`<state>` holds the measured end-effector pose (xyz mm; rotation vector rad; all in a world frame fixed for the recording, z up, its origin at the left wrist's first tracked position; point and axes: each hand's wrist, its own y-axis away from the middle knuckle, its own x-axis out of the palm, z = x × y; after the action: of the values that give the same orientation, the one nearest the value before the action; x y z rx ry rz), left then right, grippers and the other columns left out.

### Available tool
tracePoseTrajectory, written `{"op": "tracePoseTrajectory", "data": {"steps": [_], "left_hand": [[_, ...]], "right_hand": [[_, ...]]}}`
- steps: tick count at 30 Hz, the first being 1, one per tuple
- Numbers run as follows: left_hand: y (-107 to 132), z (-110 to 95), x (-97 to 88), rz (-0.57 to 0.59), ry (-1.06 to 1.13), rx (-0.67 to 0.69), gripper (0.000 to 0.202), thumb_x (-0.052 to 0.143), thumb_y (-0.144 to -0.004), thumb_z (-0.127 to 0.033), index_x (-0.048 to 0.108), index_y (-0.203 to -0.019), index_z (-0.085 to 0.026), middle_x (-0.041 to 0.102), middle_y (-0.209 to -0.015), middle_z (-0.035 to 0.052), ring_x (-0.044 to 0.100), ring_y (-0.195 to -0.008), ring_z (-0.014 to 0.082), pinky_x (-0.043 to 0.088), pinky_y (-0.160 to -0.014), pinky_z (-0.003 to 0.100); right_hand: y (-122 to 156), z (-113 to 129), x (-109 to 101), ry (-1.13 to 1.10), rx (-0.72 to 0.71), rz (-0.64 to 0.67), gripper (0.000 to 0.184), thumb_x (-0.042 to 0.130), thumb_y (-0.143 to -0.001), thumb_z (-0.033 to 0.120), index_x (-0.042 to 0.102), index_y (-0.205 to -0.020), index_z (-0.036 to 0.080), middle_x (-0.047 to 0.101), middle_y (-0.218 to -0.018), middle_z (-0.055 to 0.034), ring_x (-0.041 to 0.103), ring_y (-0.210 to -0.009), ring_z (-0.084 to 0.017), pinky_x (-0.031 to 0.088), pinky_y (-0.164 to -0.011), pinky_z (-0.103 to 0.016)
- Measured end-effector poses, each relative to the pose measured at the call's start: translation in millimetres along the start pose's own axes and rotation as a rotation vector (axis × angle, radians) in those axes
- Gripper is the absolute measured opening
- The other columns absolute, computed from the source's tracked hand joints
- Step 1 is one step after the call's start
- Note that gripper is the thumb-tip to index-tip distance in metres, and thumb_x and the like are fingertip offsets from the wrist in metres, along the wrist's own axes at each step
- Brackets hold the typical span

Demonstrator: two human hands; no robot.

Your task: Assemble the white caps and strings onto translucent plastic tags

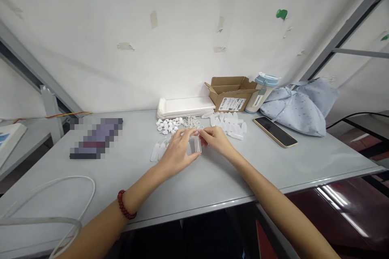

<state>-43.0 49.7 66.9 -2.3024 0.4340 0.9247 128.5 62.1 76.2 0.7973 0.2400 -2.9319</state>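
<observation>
My left hand (178,151) is curled around a small clear plastic holder (197,145), thumb at its lower end and fingers at its top. My right hand (218,139) pinches at the holder's upper right edge; its fingertips hide what they grip. Several flat translucent plastic pieces (154,153) lie in a row just left of my left hand. Beyond my hands are a pile of small white caps (170,124) and a tangle of whitish cords (192,122). More translucent plastic pieces (227,120) are heaped behind my right hand.
At the back stand a stack of white trays or envelopes (187,107), an open cardboard box (232,99) and a blue-lidded cup (261,94). A phone (275,131) and a light-blue cloth bag (296,111) lie right. A blurred purple object (99,138) and white cable (88,198) are left.
</observation>
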Motion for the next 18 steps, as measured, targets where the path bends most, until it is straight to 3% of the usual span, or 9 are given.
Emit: {"op": "tracePoseTrajectory", "data": {"steps": [5, 12, 18], "left_hand": [[0.7, 1.9, 1.2, 0.093, -0.041, -0.003, 0.056, 0.065, -0.072, -0.021, 0.045, -0.124, -0.024, 0.057, -0.121, 0.0076, 0.042, -0.119, 0.0294, 0.037, -0.098, 0.048], [1.3, 5.3, 0.0, 0.128, -0.127, 0.021, 0.053, 0.063, -0.074, -0.024, 0.045, -0.124, -0.022, 0.058, -0.12, 0.0089, 0.039, -0.121, 0.0311, 0.035, -0.097, 0.048], [1.7, 5.3, -0.9, 0.145, -0.151, -0.005, 0.049, 0.062, -0.074, -0.027, 0.047, -0.12, -0.02, 0.057, -0.117, 0.0109, 0.043, -0.117, 0.031, 0.038, -0.094, 0.047]], "right_hand": [[0.1, -3.0, -1.6, 0.168, 0.043, 0.066, 0.042, 0.045, -0.085, 0.032, 0.052, -0.046, 0.017, 0.058, -0.044, -0.0013, 0.049, -0.041, -0.011, 0.037, -0.05, -0.024], [0.0, -3.1, 3.3, 0.147, 0.08, 0.063, 0.053, 0.035, -0.09, 0.038, 0.055, -0.046, 0.016, 0.059, -0.047, -0.0034, 0.051, -0.043, -0.012, 0.039, -0.055, -0.025], [-0.4, -2.6, 2.8, 0.112, 0.088, 0.072, 0.051, 0.035, -0.091, 0.038, 0.058, -0.051, 0.015, 0.059, -0.047, -0.0029, 0.051, -0.044, -0.012, 0.039, -0.055, -0.025]]}}
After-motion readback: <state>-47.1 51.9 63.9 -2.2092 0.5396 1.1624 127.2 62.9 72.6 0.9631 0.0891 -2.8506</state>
